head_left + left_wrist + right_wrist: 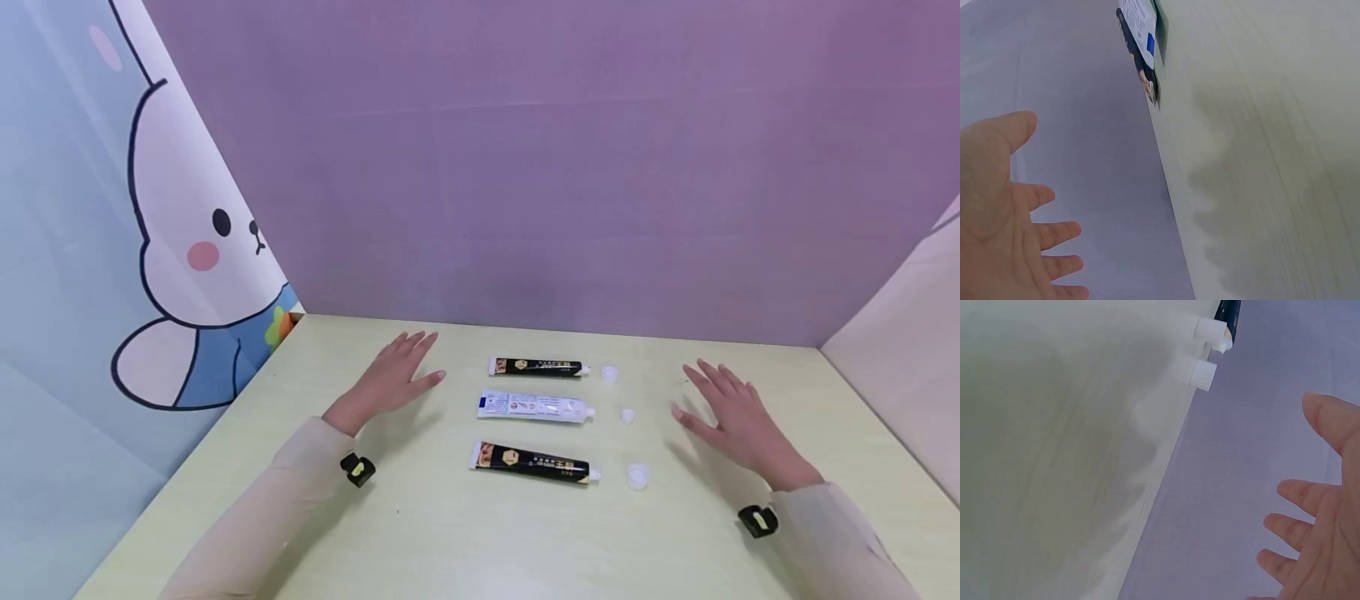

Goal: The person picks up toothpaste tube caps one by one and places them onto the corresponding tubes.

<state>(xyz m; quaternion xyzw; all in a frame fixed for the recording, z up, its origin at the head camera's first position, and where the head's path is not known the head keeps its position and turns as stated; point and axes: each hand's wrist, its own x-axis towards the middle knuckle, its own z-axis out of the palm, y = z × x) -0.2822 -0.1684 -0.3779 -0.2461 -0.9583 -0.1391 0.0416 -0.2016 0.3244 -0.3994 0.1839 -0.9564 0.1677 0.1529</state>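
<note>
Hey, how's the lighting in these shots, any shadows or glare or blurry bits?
Head view: soft shadows beside the left hand and right hand, a pale sheen low on the table, fine print on the white tube too small to read; left wrist view: a broad, soft-edged shadow across the table; right wrist view: a similar shadow, white caps showing little detail.

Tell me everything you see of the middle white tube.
The white tube looks like plastic, with print too small to read. A dark blue block marks its flat left end; at the right, its nozzle is uncapped. It lies on the table between the farther black tube and nearer black tube, touching neither. A small white cap sits apart beyond the nozzle. Neither left hand nor right hand touches the tube.
</note>
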